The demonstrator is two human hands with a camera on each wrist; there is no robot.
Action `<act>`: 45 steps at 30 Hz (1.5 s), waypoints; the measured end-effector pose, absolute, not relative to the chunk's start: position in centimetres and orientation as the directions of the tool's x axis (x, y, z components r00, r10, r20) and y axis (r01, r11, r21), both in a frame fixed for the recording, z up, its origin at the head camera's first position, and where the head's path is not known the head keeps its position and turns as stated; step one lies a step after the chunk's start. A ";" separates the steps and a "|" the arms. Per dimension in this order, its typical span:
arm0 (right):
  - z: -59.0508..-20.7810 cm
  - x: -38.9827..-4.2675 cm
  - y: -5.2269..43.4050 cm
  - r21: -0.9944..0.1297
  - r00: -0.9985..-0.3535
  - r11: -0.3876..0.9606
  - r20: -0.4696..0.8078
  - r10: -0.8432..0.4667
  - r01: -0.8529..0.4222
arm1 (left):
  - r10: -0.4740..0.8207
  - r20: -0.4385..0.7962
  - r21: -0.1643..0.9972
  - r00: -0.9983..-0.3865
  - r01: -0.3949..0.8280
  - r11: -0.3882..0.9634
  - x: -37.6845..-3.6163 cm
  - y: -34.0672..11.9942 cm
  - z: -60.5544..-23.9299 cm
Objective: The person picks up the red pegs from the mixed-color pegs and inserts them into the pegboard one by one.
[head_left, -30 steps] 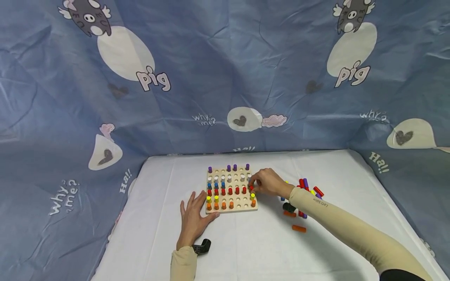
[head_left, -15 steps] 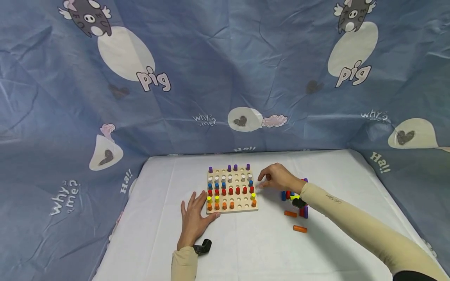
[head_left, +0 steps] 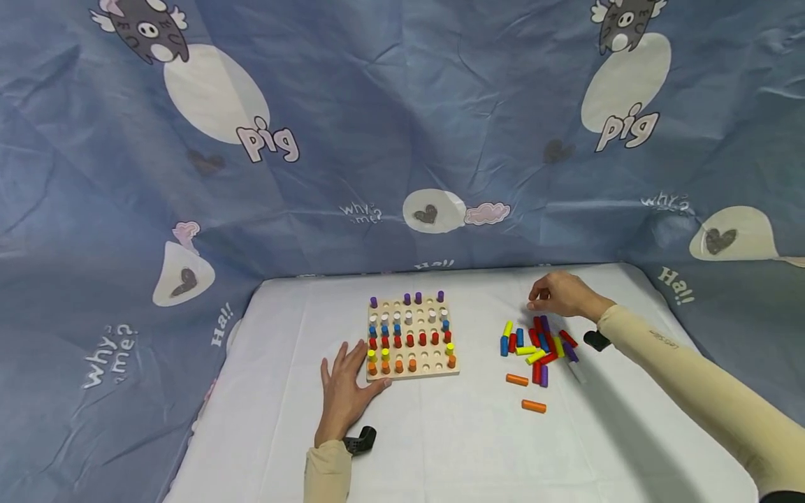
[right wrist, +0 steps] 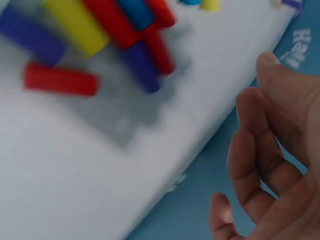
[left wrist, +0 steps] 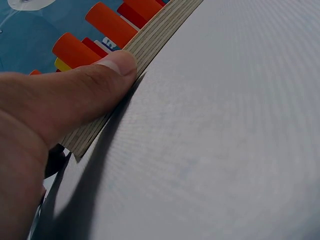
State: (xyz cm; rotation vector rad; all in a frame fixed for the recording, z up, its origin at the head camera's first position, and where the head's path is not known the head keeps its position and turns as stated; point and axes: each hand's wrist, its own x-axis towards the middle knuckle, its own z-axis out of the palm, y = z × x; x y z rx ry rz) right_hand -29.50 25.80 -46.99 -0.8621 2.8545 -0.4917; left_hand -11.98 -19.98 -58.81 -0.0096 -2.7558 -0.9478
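The left hand [head_left: 342, 391] lies flat on the white table [head_left: 440, 447], fingers straight, thumb pressed to the near left corner of the wooden pegboard [head_left: 411, 374]; it should stay there so the board cannot slide. At about three o'clock from the board lies the loose pile of coloured pegs [head_left: 537, 346], with two orange pegs [head_left: 517, 380] nearer. The right hand [head_left: 560, 295] hovers just beyond the pile at its twelve o'clock edge, fingers loosely curled and holding nothing. Best to pinch one outer peg cleanly, without scattering the rest.

Layered plywood board [left wrist: 150, 42], matt cloth [left wrist: 225, 140]
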 end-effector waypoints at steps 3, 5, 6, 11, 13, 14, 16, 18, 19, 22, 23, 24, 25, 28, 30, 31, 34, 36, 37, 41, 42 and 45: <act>-47.5 -29.4 27.0 -0.359 -0.834 0.790 -0.050 -0.549 -0.498 | -0.069 0.216 0.608 -0.974 0.078 0.790 -12.0 -20.1 -58.8; -48.0 -29.3 27.5 -0.374 -0.832 0.788 -0.072 -0.550 -0.488 | -0.067 0.212 0.610 -0.975 0.078 0.789 -12.0 -20.1 -58.7; -48.3 -29.2 27.6 -0.385 -0.831 0.787 -0.086 -0.550 -0.482 | -0.066 0.210 0.610 -0.975 0.078 0.789 -12.0 -20.1 -58.7; -49.3 -28.8 27.7 -0.415 -0.834 0.798 -0.145 -0.533 -0.437 | -0.064 0.212 0.607 -0.975 0.080 0.791 -12.1 -20.0 -58.7; -49.7 -28.6 27.6 -0.410 -0.834 0.802 -0.152 -0.530 -0.434 | -0.063 0.216 0.605 -0.974 0.083 0.792 -12.1 -20.0 -58.8; -49.8 -28.6 27.5 -0.408 -0.831 0.800 -0.152 -0.535 -0.440 | -0.063 0.218 0.606 -0.974 0.085 0.791 -12.0 -20.0 -58.8; -50.1 -28.4 27.4 -0.402 -0.825 0.795 -0.147 -0.546 -0.454 | -0.061 0.221 0.606 -0.973 0.087 0.791 -12.0 -20.0 -58.9; -50.4 -28.4 27.2 -0.401 -0.826 0.797 -0.150 -0.543 -0.451 | -0.061 0.221 0.607 -0.973 0.088 0.789 -12.0 -20.0 -58.9; -50.6 -28.3 27.1 -0.401 -0.826 0.797 -0.150 -0.543 -0.451 | -0.061 0.221 0.609 -0.973 0.089 0.788 -12.0 -20.0 -58.9; -50.9 -28.2 26.9 -0.403 -0.823 0.793 -0.148 -0.548 -0.456 | -0.061 0.216 0.608 -0.975 0.085 0.790 -12.0 -20.1 -59.0; -51.0 -28.2 26.8 -0.407 -0.827 0.796 -0.149 -0.542 -0.449 | -0.061 0.214 0.607 -0.975 0.083 0.790 -12.0 -20.1 -59.0; -51.0 -28.2 26.8 -0.407 -0.827 0.794 -0.145 -0.544 -0.451 | -0.062 0.212 0.606 -0.975 0.082 0.791 -12.0 -20.1 -59.0; -51.1 -28.2 26.7 -0.411 -0.829 0.795 -0.145 -0.540 -0.446 | -0.062 0.211 0.605 -0.976 0.080 0.793 -12.1 -20.1 -59.0; -51.2 -28.4 26.6 -0.416 -0.832 0.796 -0.144 -0.535 -0.440 | -0.064 0.209 0.600 -0.976 0.076 0.797 -12.1 -20.1 -59.0; -51.3 -28.5 26.6 -0.419 -0.832 0.795 -0.144 -0.536 -0.439 | -0.066 0.209 0.599 -0.976 0.074 0.798 -12.0 -20.1 -59.1; -51.4 -28.5 26.6 -0.419 -0.834 0.797 -0.145 -0.532 -0.435 | -0.066 0.209 0.599 -0.976 0.074 0.797 -12.0 -20.1 -59.1; -51.7 -28.6 26.7 -0.412 -0.830 0.793 -0.135 -0.541 -0.449 | -0.065 0.208 0.602 -0.976 0.075 0.795 -11.9 -20.1 -59.1; -51.8 -28.6 26.7 -0.405 -0.829 0.791 -0.126 -0.545 -0.459 | -0.065 0.209 0.604 -0.976 0.076 0.793 -11.9 -20.1 -59.2; -51.9 -28.7 26.6 -0.404 -0.830 0.792 -0.123 -0.544 -0.459 | -0.065 0.210 0.603 -0.975 0.077 0.794 -11.9 -20.1 -59.2; -52.0 -28.7 26.6 -0.400 -0.838 0.795 -0.107 -0.535 -0.457 | -0.064 0.217 0.599 -0.974 0.081 0.797 -11.9 -20.1 -59.2; -52.1 -28.7 26.6 -0.399 -0.840 0.796 -0.104 -0.533 -0.456 | -0.065 0.218 0.600 -0.974 0.081 0.796 -12.0 -20.1 -59.1; -52.1 -28.6 26.6 -0.389 -0.845 0.800 -0.092 -0.526 -0.456 | -0.066 0.216 0.600 -0.974 0.079 0.796 -12.0 -20.1 -59.1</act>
